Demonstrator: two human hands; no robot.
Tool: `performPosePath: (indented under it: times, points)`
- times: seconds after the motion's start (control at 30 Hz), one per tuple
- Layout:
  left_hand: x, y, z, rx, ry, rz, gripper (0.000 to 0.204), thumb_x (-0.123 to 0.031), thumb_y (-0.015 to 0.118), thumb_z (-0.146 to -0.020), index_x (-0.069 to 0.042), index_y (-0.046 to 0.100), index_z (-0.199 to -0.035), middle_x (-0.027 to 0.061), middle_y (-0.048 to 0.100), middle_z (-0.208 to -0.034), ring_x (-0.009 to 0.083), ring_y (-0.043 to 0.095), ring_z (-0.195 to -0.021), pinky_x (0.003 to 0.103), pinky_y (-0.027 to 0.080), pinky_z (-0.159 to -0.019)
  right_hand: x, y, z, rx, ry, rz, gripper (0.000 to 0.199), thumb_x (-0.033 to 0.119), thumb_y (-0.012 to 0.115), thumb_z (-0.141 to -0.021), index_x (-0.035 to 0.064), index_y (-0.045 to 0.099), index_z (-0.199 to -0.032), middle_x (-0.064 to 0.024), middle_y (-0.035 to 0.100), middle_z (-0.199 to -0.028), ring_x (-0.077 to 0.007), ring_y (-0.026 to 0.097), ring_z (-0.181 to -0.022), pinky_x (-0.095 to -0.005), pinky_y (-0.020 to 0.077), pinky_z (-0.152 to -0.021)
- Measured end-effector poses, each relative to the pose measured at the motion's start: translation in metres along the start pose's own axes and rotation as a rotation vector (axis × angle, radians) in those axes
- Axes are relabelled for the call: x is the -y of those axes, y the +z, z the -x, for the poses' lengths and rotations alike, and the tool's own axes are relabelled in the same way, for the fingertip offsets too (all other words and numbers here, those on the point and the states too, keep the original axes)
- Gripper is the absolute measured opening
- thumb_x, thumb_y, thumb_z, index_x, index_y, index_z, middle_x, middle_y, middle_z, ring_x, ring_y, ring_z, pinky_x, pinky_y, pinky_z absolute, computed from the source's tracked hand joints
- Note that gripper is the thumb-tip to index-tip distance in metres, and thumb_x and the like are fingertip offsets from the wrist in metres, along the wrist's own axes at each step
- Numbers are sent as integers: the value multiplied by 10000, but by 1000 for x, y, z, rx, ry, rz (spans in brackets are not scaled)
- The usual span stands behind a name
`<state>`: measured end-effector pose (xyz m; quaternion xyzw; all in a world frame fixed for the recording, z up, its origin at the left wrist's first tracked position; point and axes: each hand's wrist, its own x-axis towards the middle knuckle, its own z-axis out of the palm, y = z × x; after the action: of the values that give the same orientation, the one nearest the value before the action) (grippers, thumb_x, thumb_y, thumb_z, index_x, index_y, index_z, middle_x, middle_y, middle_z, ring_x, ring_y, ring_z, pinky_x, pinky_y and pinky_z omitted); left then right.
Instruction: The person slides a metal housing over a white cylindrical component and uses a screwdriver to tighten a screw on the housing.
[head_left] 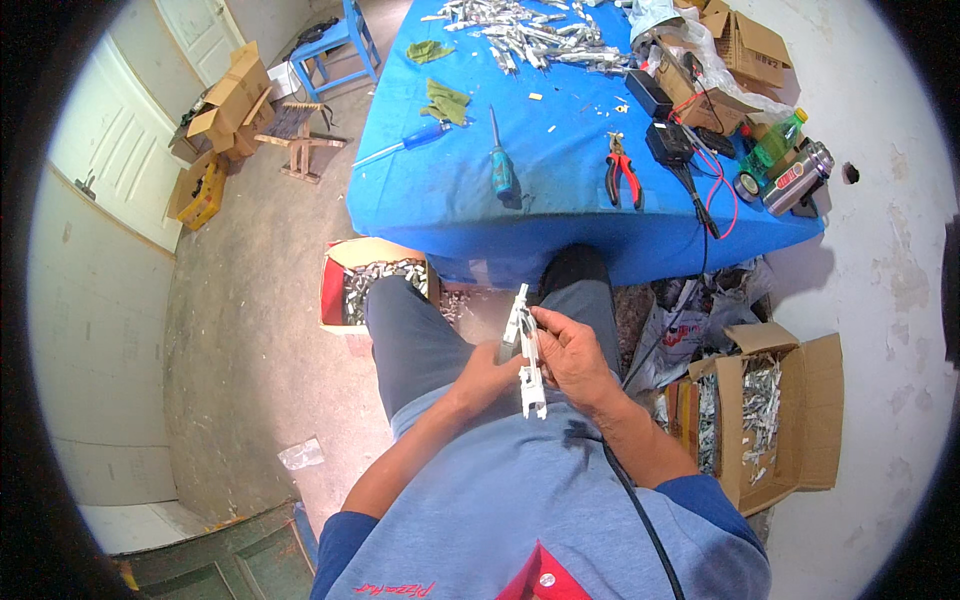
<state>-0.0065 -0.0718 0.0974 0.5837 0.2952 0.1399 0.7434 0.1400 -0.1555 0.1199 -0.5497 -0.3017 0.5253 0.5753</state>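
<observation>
A long, narrow white plastic part (526, 352) with small metal fittings stands nearly upright over the person's lap, tilted slightly left at the top. Its lower end is wider and notched. It is gripped around its middle from both sides.

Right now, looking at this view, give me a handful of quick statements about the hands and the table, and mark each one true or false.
1. Both hands hold one long white part: the left hand and right hand grip the white part over the lap. True.
2. The table has a red cloth. False: the table is covered in blue.
3. Red-handled pliers lie on the table. True.
4. The cardboard box at the person's right is empty. False: it holds silvery metal pieces.
5. The teal-handled screwdriver is in the right hand. False: it lies on the table.
</observation>
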Motion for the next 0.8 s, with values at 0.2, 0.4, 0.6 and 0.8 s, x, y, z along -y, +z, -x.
performPosePath:
  times: [0.2,0.4,0.6,0.8]
  points:
    - [-10,4,6,-49,-66,-1,357,-315,651,-893,19,650,-1020,15,632,-808,85,552,-690,260,444,-611,0,-4,2,-39,-72,172,423,112,639,-920,-87,536,-1279,-206,652,-1178,-221,631,-1092,-329,520,-897]
    - [-12,4,12,-27,-130,266,311,-368,647,-925,-67,613,-855,-51,512,-665,35,401,-534,226,287,-468,35,-15,2,67,-164,629,344,190,626,-904,4,605,-1192,-293,655,-985,-392,675,-956,-398,528,-759]
    - [-6,-2,9,153,-150,430,409,-367,596,-965,-140,413,-678,-46,360,-576,56,315,-496,235,225,-459,34,-24,-6,176,-310,700,223,143,561,-923,5,594,-1095,-289,612,-878,-452,617,-852,-442,489,-679]
    - [-7,-3,8,211,-137,500,415,-362,581,-972,-144,407,-665,-46,331,-567,67,299,-491,246,224,-456,23,-23,-8,222,-119,259,314,161,531,-1004,-17,608,-1251,12,637,-806,-36,529,-642,-204,423,-542]
